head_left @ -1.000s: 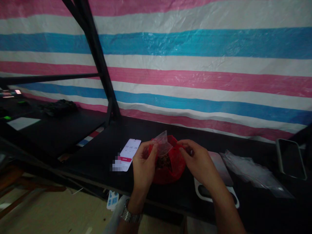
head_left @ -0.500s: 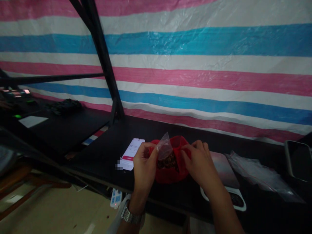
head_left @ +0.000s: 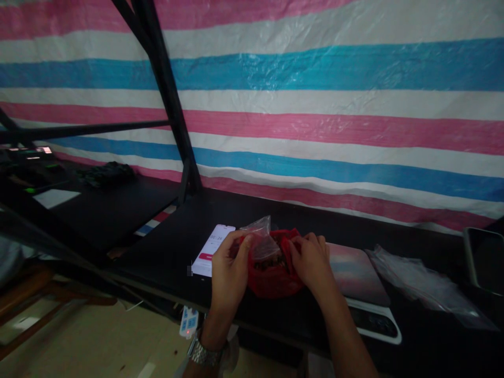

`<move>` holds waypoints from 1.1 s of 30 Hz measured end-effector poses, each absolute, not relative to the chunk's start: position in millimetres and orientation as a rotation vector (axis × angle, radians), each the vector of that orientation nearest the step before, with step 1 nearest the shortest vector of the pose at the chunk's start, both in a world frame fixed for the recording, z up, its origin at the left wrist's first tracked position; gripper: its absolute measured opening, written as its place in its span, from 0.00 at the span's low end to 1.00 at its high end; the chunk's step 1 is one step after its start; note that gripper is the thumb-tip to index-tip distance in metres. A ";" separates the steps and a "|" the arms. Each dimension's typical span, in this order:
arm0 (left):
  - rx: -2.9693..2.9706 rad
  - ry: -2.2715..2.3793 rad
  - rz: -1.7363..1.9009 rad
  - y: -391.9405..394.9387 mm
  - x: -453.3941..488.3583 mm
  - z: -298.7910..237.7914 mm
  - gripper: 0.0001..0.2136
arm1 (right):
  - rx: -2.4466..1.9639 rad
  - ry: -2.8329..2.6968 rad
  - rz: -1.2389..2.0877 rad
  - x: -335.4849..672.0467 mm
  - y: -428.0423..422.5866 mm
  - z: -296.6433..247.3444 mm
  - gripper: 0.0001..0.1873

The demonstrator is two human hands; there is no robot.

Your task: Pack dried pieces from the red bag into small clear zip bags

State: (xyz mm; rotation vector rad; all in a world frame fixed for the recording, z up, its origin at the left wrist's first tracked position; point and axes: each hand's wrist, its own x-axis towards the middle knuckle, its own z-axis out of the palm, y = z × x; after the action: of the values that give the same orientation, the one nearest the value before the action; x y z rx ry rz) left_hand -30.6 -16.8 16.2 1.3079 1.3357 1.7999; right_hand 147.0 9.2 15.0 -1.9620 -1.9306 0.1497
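**Both hands at the red bag on the black bench**

While I look down from the head camera, nearest to me are the two forearms, with a metal wristwatch (head_left: 201, 353) on the left wrist at the bottom edge. My left hand (head_left: 229, 268) is curled at the left side of the red bag (head_left: 271, 281), thumb and fingers pinched on a small clear plastic bag (head_left: 263, 242) that stands up over the red bag's mouth. My right hand (head_left: 312, 262) is closed on the red bag's right rim, fingers bent inward onto the plastic. Between the two hands the red bag sits open on the front part of the black bench (head_left: 165, 257), and dark brown bits show inside it; I cannot tell what they are.

Just left of my left hand a lit phone (head_left: 210, 251) lies flat on the bench, its white screen showing digits and a red bar. Just right of my right hand lies a flat scale (head_left: 360, 286) with a pale platform and a dark display strip along its near edge. Further right, a heap of clear plastic bags (head_left: 413, 283) lies on the bench, and beyond it a dark phone (head_left: 482, 260) stands at the right edge of the view.

Behind the bench a black frame post (head_left: 173, 121) rises at a slant, and a striped tarpaulin (head_left: 315, 105) in pink, white and blue fills the back.
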 end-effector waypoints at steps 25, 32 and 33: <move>1.135 1.289 1.827 -16.2 -46.8 14.4 0.15 | -1.673 -1.711 0.007 159.3 0.6 50.7 0.07; 1.097 1.276 1.854 -15.5 -47.4 15.3 0.16 | -1.516 -1.983 0.163 143.2 -14.3 60.3 0.10; 1.085 1.278 1.853 -15.4 -47.7 16.0 0.16 | -1.496 -2.041 0.196 143.3 -14.8 58.6 0.12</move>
State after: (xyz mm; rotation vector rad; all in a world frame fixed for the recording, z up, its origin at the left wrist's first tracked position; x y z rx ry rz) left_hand -47.7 -15.4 16.0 1.0855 1.2778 1.8534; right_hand 143.3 -14.8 58.6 -1.4955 -2.0411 0.1960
